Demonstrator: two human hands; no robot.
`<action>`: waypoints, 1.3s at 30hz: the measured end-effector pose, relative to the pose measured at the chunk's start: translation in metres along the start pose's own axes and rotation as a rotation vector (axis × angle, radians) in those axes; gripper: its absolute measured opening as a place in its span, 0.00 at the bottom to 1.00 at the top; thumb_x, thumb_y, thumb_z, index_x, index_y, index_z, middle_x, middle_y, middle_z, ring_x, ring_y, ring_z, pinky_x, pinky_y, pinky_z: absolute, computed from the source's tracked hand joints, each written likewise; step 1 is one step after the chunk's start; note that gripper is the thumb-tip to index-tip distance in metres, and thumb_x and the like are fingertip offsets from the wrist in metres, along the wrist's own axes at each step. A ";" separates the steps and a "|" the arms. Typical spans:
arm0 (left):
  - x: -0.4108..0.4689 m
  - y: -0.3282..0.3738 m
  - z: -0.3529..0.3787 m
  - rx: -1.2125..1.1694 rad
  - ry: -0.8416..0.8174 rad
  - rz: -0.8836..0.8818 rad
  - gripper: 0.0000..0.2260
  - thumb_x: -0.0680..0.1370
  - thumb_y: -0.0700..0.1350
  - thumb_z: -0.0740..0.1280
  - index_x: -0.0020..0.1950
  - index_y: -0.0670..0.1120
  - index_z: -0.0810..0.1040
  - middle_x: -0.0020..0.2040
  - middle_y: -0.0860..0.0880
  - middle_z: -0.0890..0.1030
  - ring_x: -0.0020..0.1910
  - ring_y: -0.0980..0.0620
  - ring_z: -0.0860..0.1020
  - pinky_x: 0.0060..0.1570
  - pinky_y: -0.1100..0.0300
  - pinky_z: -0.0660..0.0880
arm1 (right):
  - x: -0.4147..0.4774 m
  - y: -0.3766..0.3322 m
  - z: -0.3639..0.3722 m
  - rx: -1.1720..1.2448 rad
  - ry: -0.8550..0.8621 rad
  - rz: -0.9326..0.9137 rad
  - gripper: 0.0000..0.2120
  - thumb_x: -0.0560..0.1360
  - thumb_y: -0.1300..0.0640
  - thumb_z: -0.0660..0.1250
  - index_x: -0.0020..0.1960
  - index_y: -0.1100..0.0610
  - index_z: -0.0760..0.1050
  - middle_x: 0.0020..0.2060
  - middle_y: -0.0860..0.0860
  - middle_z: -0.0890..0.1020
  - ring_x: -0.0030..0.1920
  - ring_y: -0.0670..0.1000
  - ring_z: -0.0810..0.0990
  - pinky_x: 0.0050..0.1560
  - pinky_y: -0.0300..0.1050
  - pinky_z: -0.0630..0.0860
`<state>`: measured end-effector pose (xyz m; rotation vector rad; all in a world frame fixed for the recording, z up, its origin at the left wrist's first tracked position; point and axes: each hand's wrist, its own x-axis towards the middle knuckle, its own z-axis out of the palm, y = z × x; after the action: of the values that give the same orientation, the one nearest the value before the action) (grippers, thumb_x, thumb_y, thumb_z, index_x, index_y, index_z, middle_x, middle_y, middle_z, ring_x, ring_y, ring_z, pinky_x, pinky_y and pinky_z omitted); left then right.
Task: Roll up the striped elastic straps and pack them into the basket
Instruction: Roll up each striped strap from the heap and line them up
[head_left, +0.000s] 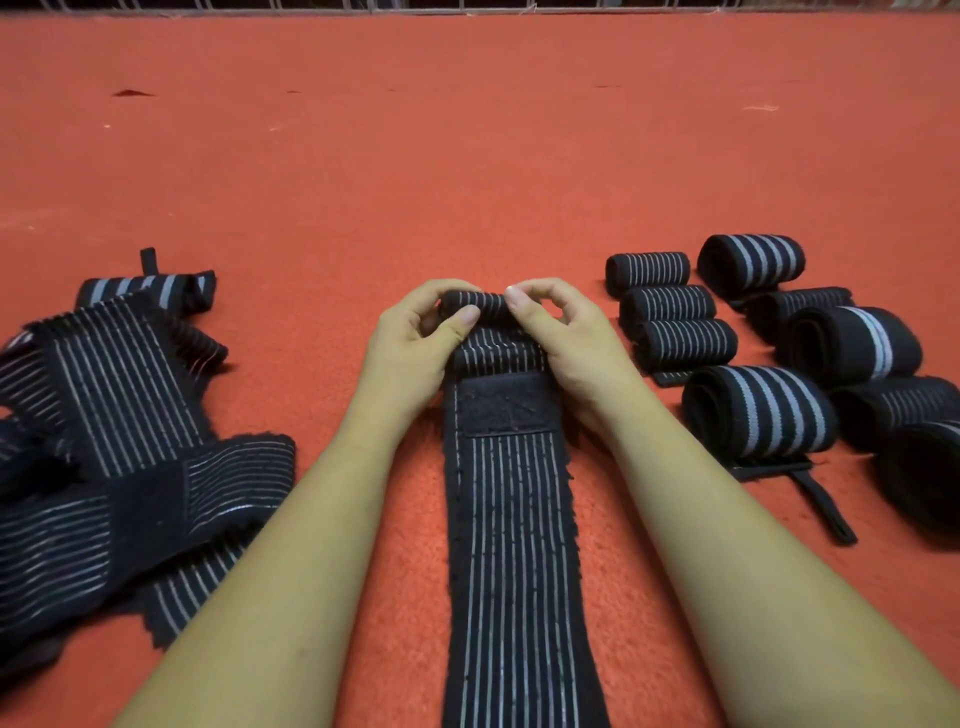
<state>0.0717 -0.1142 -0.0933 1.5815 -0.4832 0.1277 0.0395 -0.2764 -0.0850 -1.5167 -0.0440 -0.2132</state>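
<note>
Head camera looks forward and down (close) over the carpet.

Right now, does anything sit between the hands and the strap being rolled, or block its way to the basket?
Nothing visible does: the left hand and the right hand both pinch the rolled end of the strap. No basket is in view, so that path cannot be judged.

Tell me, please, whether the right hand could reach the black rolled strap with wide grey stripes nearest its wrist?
Likely yes: the right hand pinches the thin-striped black strap, but the wide-striped roll lies beside its wrist, nothing between.
</note>
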 end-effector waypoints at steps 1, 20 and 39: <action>0.000 -0.001 0.000 0.013 0.000 0.008 0.07 0.78 0.41 0.69 0.52 0.52 0.81 0.43 0.58 0.82 0.44 0.60 0.78 0.48 0.61 0.73 | 0.001 0.001 0.000 -0.036 0.017 -0.004 0.06 0.80 0.55 0.68 0.53 0.58 0.79 0.44 0.54 0.84 0.43 0.48 0.81 0.46 0.42 0.78; -0.002 0.003 0.004 0.136 0.039 -0.050 0.05 0.82 0.46 0.65 0.55 0.51 0.80 0.45 0.59 0.82 0.42 0.63 0.78 0.42 0.66 0.74 | 0.003 0.009 -0.002 -0.105 -0.075 -0.117 0.07 0.79 0.60 0.67 0.56 0.55 0.77 0.45 0.52 0.82 0.46 0.50 0.80 0.51 0.54 0.79; -0.004 0.006 0.005 0.127 -0.059 0.023 0.10 0.79 0.40 0.67 0.58 0.52 0.78 0.49 0.61 0.81 0.47 0.62 0.77 0.51 0.64 0.74 | 0.004 0.011 0.000 -0.009 -0.038 -0.039 0.13 0.71 0.56 0.69 0.55 0.55 0.75 0.47 0.57 0.82 0.47 0.52 0.80 0.51 0.53 0.78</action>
<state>0.0645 -0.1181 -0.0901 1.7079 -0.5486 0.1315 0.0452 -0.2768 -0.0951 -1.5300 -0.1033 -0.2158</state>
